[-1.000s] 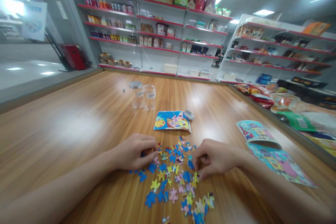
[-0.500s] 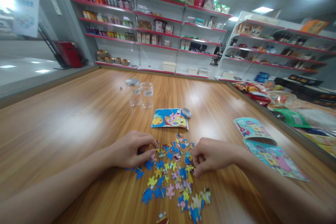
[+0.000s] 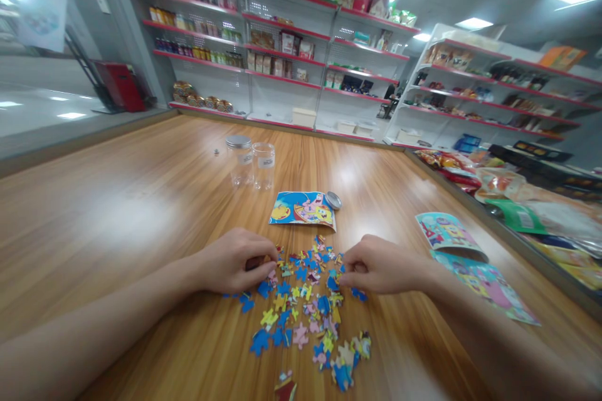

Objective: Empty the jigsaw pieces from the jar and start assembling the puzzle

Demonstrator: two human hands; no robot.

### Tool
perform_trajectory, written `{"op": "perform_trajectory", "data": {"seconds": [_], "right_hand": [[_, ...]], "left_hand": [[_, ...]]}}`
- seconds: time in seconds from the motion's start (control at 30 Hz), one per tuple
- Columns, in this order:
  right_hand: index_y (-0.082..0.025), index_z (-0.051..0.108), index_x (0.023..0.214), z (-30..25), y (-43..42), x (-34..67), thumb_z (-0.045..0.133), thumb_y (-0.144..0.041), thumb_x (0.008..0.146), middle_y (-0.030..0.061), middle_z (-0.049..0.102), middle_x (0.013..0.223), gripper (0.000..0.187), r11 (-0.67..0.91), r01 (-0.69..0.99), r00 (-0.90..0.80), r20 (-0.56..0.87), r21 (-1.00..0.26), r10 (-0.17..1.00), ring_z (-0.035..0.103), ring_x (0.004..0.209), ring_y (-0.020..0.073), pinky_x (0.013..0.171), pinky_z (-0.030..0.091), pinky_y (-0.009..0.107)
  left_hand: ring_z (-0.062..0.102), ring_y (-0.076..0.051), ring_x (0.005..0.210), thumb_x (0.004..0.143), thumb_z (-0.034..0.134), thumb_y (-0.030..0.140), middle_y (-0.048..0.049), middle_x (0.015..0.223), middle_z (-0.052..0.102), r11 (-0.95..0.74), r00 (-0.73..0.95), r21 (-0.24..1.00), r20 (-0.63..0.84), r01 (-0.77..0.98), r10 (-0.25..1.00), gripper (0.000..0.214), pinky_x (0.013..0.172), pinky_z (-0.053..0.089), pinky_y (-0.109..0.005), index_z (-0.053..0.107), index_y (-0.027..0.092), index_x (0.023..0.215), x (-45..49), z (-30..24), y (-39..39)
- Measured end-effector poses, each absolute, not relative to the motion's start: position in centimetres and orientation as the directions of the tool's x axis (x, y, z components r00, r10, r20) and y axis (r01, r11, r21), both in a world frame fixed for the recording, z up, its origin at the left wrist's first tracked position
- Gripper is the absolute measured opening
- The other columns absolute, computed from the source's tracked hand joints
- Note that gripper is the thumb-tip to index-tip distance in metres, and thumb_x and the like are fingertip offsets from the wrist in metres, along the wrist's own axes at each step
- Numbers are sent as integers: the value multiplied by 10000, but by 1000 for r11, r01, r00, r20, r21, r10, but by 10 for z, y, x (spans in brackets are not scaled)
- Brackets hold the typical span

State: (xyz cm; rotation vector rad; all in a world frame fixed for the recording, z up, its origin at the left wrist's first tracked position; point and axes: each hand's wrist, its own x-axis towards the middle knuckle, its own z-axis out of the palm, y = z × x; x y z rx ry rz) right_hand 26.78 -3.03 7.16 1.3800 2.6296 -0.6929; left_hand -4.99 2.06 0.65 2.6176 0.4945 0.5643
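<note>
Loose jigsaw puzzle pieces [image 3: 300,335] in blue, yellow and pink lie scattered on the wooden table between my hands. At the left edge of the pile, my left hand [image 3: 239,261] is closed, thumb and fingertips together; what they hold, if anything, is hidden. My right hand [image 3: 376,263] is pinched at the right edge, its fingertips beside blue pieces, and I cannot make out what is in them. Beyond the pile lies a cartoon picture sheet [image 3: 301,208], slightly curled. A round metal lid [image 3: 333,200] rests on its right corner.
A clear jar with a silver lid [image 3: 239,160] stands beside an open clear jar [image 3: 263,166]. Two cartoon sheets, one curled [image 3: 449,232] and one flatter [image 3: 493,285], lie near my right forearm. Packaged goods [image 3: 517,216] line the right side; stocked shelves [image 3: 282,56] stand behind.
My right hand has risen slightly away from me, and its thumb has moved up, uncovering blue pieces below it. My left hand stays at the pile's left edge. The view has shifted a little.
</note>
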Motion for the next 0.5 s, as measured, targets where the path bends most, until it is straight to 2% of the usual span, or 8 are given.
{"op": "perform_trajectory", "data": {"seconds": [0.1, 0.3, 0.4, 0.5], "right_hand": [[-160, 617, 680, 62, -28, 264, 685, -323, 840, -46, 534, 573, 238, 505, 807, -564, -149, -307, 812, 414, 526, 67, 536, 232, 228], [-160, 574, 643, 55, -26, 261, 646, -312, 864, -50, 459, 546, 277, 481, 838, -517, -95, -256, 851, 346, 505, 68, 542, 194, 245], [-161, 614, 677, 68, -35, 258, 681, -346, 851, -43, 490, 566, 263, 476, 831, -528, -138, -288, 838, 373, 513, 73, 536, 201, 244], [-191, 689, 775, 82, -52, 253, 768, -499, 777, -22, 597, 644, 319, 531, 781, -618, -285, -330, 733, 473, 577, 109, 543, 248, 241]], "left_hand": [[643, -113, 637, 962, 540, 209, -24, 772, 716, -847, 853, 467, 305, 254, 424, 147, 601, 445, -219, 677, 177, 920, -49, 7, 20], [645, -114, 635, 966, 536, 217, -31, 756, 706, -847, 848, 463, 308, 263, 432, 160, 609, 463, -206, 681, 171, 917, -49, 5, 21], [641, -113, 629, 962, 546, 222, -32, 748, 704, -850, 845, 457, 315, 263, 432, 155, 614, 467, -203, 687, 170, 924, -50, 4, 21], [631, -111, 616, 958, 555, 234, -31, 730, 696, -850, 844, 453, 316, 268, 434, 159, 597, 460, -197, 693, 169, 911, -51, 3, 22]]}}
